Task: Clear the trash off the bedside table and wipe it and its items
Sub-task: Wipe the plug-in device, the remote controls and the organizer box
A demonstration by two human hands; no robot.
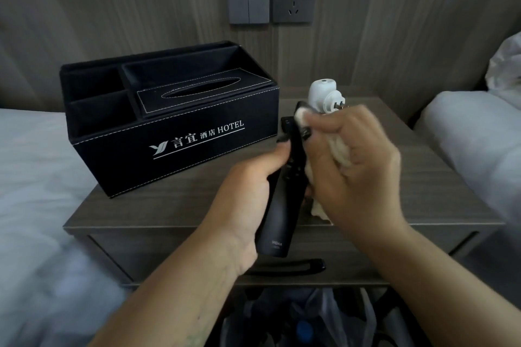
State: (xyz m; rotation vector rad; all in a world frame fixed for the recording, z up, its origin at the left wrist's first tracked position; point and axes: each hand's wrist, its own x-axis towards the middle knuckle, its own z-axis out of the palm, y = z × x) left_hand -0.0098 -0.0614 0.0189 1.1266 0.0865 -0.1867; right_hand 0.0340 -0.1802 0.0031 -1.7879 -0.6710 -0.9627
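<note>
Left hand grips black remote; right hand clutches white cloth against it; tissue box at 10 o'clock on surface.

The bedside table is standing between two white beds, its grey wood-grain top carrying three things; a black organiser box with a tissue slot and "HOTEL" lettering is sitting toward ten o'clock; a white plug-in device is standing upright near one o'clock, just beside the box's right end; a second black remote is lying at twelve o'clock, mostly hidden.
</note>
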